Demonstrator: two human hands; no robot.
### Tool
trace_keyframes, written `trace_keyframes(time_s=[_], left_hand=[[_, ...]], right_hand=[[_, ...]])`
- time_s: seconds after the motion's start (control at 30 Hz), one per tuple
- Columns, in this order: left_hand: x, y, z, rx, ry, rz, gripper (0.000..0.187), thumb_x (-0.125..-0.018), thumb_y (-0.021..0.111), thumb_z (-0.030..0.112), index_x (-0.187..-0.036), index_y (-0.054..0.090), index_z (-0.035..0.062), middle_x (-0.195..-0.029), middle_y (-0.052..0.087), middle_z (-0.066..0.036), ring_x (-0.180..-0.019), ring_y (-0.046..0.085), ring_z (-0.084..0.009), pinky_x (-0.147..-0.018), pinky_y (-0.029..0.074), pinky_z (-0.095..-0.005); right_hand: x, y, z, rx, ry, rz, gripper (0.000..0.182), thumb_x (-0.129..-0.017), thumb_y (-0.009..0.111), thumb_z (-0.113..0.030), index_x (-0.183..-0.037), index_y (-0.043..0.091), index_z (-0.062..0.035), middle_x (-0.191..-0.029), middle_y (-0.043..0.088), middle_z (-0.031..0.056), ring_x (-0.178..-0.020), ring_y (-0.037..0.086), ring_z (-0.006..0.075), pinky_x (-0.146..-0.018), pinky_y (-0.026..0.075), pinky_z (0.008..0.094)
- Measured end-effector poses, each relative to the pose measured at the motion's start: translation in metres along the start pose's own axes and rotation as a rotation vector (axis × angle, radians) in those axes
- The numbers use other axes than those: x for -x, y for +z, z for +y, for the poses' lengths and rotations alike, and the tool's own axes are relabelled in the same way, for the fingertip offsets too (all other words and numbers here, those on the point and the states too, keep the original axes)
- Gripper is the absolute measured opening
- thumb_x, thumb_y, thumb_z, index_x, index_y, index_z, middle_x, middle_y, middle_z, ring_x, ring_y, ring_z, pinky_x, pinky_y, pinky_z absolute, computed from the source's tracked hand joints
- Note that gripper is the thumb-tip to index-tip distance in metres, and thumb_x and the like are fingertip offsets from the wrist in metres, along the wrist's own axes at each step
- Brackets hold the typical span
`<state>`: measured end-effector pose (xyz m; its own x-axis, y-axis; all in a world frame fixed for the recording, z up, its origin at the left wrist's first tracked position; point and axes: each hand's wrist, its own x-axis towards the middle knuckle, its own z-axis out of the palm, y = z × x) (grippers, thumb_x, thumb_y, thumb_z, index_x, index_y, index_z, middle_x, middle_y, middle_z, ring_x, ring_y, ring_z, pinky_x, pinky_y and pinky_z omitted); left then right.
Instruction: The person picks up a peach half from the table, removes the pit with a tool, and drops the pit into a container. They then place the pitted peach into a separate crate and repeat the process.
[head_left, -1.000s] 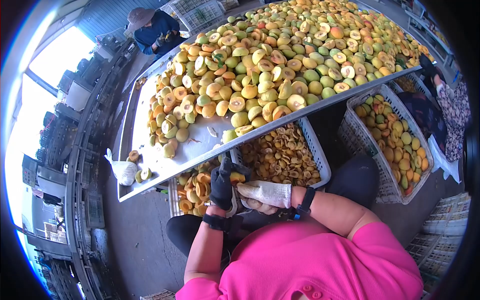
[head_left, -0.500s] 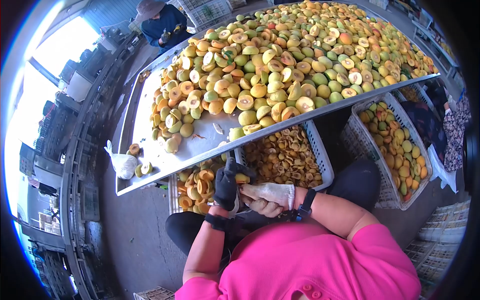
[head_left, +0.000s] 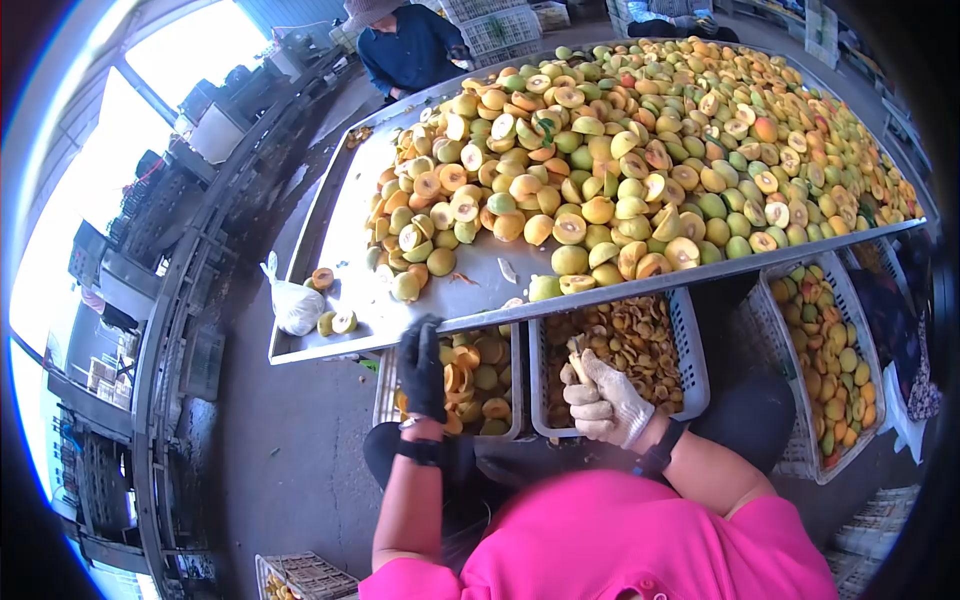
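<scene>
Small tool (head_left: 575,354) sits in our right hand (head_left: 607,400), white-gloved fingers curled tight round it, over the grey crate (head_left: 690,350) of fruit pieces. Our left hand (head_left: 422,372), black-gloved, has its fingers extended by the metal table's edge (grip there: we can't tell), beside the left crate (head_left: 517,385) of fruit halves. Beyond, we see cut fruit (head_left: 570,229) heaped on the metal table (head_left: 480,272), tied bag (head_left: 297,307) near its corner.

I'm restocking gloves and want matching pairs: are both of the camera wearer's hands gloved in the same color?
No, the left hand is gloved in black, while the right hand is gloved in off-white.
</scene>
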<state>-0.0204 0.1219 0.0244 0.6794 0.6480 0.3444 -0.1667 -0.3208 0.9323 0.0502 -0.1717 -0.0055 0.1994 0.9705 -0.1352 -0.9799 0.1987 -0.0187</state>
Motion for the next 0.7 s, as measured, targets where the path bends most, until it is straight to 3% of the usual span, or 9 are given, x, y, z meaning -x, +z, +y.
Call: trace_keyframes(time_s=[0.1,0.2,0.3,0.43,0.47,0.57,0.6,0.63,0.7], left_hand=[[-0.049,-0.026,-0.013,-0.542,0.193,0.098,0.033,-0.091,0.07,0.02,-0.119,0.064,0.0016,-0.113,0.066,-0.016,-0.111,0.06,-0.0286,-0.099,0.046,-0.0395],[-0.099,-0.028,-0.042,-0.703,0.009,0.104,0.057,-0.083,0.078,0.032,-0.129,0.057,0.0072,-0.123,0.06,-0.019,-0.114,0.057,-0.0356,-0.099,0.047,-0.0437],[-0.132,-0.018,-0.05,-0.845,-0.14,-0.025,0.057,-0.08,0.079,0.033,-0.126,0.056,0.0069,-0.127,0.057,-0.022,-0.114,0.057,-0.0395,-0.097,0.048,-0.0463],[-0.138,-0.006,-0.05,-1.041,-0.186,-0.009,0.059,-0.076,0.081,0.031,-0.124,0.055,0.0095,-0.124,0.057,-0.025,-0.11,0.059,-0.0429,-0.093,0.05,-0.0481],[-0.138,-0.009,-0.053,-1.027,-0.178,-0.023,0.057,-0.078,0.079,0.028,-0.127,0.054,0.0107,-0.124,0.058,-0.024,-0.106,0.061,-0.0401,-0.091,0.051,-0.0458],[-0.144,-0.028,-0.101,-0.483,-0.146,-0.063,0.055,-0.08,0.075,0.02,-0.13,0.052,0.0114,-0.123,0.059,-0.017,-0.104,0.063,-0.0324,-0.087,0.053,-0.0428],[-0.112,-0.003,-0.037,0.036,-0.345,-0.032,0.049,-0.082,0.071,0.015,-0.128,0.055,0.0113,-0.12,0.06,-0.01,-0.104,0.062,-0.0256,-0.084,0.054,-0.0385],[-0.103,0.001,-0.024,0.271,-0.379,-0.047,0.043,-0.082,0.073,0.005,-0.122,0.058,0.0053,-0.121,0.06,-0.012,-0.105,0.063,-0.0236,-0.082,0.056,-0.035],[-0.076,0.021,-0.011,-0.038,0.054,-0.145,0.035,-0.079,0.074,-0.001,-0.113,0.064,0.0031,-0.119,0.062,-0.011,-0.105,0.064,-0.0229,-0.084,0.055,-0.0341]], right_hand=[[-0.006,0.002,0.004,0.128,-0.043,0.181,0.04,-0.104,0.043,-0.053,-0.098,0.052,-0.0152,-0.064,0.039,-0.0056,-0.04,0.03,0.0058,-0.034,0.026,0.0238],[-0.009,0.017,0.005,0.269,-0.002,0.247,0.038,-0.104,0.041,-0.055,-0.095,0.05,-0.0198,-0.065,0.038,-0.0065,-0.042,0.03,0.006,-0.037,0.026,0.0237],[-0.01,0.027,0.006,0.38,0.018,0.278,0.039,-0.105,0.036,-0.055,-0.099,0.051,-0.0189,-0.064,0.034,-0.0068,-0.042,0.027,0.0046,-0.039,0.025,0.022],[-0.011,0.032,0.008,0.516,0.016,0.291,0.037,-0.106,0.035,-0.052,-0.097,0.048,-0.0189,-0.063,0.034,-0.0075,-0.041,0.026,0.0039,-0.037,0.024,0.0222],[-0.01,0.035,0.008,0.567,0.004,0.298,0.037,-0.106,0.036,-0.052,-0.097,0.048,-0.0188,-0.063,0.034,-0.0075,-0.041,0.026,0.0039,-0.036,0.024,0.0222],[-0.01,0.041,0.008,0.668,-0.022,0.309,0.034,-0.107,0.037,-0.049,-0.096,0.047,-0.0183,-0.063,0.038,-0.0067,-0.04,0.029,0.0043,-0.035,0.026,0.0231],[-0.01,0.042,0.008,0.709,-0.035,0.309,0.034,-0.107,0.037,-0.049,-0.096,0.047,-0.0183,-0.063,0.039,-0.0065,-0.04,0.03,0.0044,-0.034,0.027,0.0234],[-0.011,0.043,0.008,0.752,-0.047,0.309,0.033,-0.107,0.038,-0.048,-0.096,0.047,-0.0182,-0.063,0.039,-0.0063,-0.04,0.03,0.0046,-0.034,0.027,0.0237],[-0.011,0.044,0.008,0.784,-0.09,0.3,0.03,-0.107,0.039,-0.044,-0.097,0.047,-0.0168,-0.062,0.041,-0.0043,-0.037,0.032,0.0066,-0.032,0.028,0.0253]])
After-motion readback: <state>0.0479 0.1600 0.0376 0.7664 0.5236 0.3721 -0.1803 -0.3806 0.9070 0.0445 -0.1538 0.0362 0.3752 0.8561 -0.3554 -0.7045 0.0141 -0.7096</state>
